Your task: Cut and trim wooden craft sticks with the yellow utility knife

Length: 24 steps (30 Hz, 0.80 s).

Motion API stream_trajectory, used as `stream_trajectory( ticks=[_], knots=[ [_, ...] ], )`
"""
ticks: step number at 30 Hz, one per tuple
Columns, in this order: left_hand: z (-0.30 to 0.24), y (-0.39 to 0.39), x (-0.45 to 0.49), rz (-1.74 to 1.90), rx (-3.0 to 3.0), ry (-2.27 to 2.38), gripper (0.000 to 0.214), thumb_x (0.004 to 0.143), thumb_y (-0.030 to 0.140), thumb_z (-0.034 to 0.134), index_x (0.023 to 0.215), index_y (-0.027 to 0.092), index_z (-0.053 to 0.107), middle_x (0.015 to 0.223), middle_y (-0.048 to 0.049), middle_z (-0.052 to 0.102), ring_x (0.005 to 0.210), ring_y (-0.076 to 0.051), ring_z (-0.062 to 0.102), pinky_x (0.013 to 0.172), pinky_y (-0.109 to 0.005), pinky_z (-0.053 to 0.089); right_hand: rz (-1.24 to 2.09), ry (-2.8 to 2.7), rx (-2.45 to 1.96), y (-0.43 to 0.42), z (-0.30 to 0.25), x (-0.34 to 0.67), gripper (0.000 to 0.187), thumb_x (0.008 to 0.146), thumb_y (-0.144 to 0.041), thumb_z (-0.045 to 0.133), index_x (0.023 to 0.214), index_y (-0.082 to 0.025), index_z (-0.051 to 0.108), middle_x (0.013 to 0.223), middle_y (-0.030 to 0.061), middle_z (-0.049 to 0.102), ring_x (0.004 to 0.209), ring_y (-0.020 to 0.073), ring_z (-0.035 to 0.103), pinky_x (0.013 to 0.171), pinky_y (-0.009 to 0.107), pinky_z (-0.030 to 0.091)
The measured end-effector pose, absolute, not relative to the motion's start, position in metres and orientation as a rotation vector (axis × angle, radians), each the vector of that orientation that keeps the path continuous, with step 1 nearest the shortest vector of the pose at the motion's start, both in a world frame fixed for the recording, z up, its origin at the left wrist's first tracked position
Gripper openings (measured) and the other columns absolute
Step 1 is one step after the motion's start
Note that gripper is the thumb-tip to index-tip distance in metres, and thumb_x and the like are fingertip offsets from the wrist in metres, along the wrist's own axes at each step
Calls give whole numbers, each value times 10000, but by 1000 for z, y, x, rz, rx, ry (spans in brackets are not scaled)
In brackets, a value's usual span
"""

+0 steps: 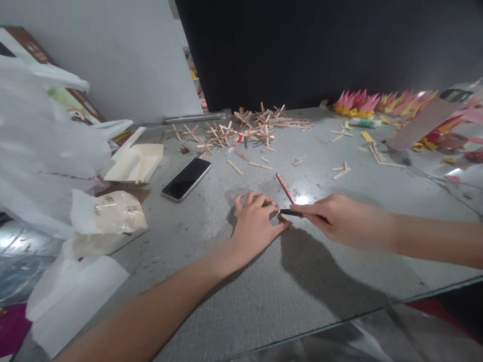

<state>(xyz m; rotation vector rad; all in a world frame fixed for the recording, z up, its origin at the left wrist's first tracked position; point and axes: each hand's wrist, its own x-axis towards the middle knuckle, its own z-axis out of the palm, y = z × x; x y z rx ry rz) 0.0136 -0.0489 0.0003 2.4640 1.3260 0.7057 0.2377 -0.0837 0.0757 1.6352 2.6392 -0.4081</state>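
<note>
My left hand (253, 219) rests low on the grey tabletop, its thumb and forefinger closed around a small wooden stick piece (284, 219), mostly hidden by the fingers. From the other side, my right hand (334, 216) grips a slim black tool (291, 212), perhaps a craft knife; its tip reaches the wood at my left fingertips. Just beyond the tool lies a red patterned pencil-like stick (286, 187). Farther back is a heap of flat wooden craft sticks (245, 128), many joined into crossed shapes.
A phone (187, 179) lies left of my hands, near an open paper food box (138, 162) and a white plastic bag (41, 141). Pink and yellow paper flowers (355, 104) stand at the back right near a cardboard tube (422, 123). The table's glass edge (339, 324) runs along the front.
</note>
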Motion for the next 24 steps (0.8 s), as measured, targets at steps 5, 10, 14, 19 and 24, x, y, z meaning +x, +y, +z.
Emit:
stream_trajectory(
  ticks=[5,10,14,19,24],
  knots=[
    [2,-49,14,716,2468,1323,291,841,557,801,907,274,793,1096,-45,748,1209,-314,541,1100,-586,241,-407,2644,1650,-84,73,239,491,1010,-161,464,1426,-329,665,731,26,766,551,123,608,542,230,334],
    [1,-49,13,708,2472,1316,288,840,553,803,905,273,790,1097,-45,743,1211,-318,540,1091,-590,252,-425,2631,1663,-85,74,238,496,1009,-163,469,1431,-341,659,745,26,772,560,127,622,541,229,334],
    [-1,-49,13,720,2475,1324,265,829,525,822,906,274,788,1101,-39,742,1208,-309,544,1091,-579,259,-427,2626,1657,-85,75,236,496,1009,-166,467,1422,-357,663,766,27,781,579,136,632,557,233,345],
    [-2,-49,14,734,2477,1330,266,802,505,854,900,269,782,1103,-33,746,1203,-300,550,1087,-567,262,-393,2634,1656,-85,75,237,495,1005,-166,470,1413,-362,670,756,24,780,571,134,627,549,235,330],
    [1,-50,15,724,2464,1325,278,826,531,826,895,266,778,1088,-33,748,1199,-304,558,1081,-570,261,-351,2645,1618,-86,77,237,502,996,-143,472,1424,-322,665,744,38,770,575,130,623,541,242,312]
  ],
)
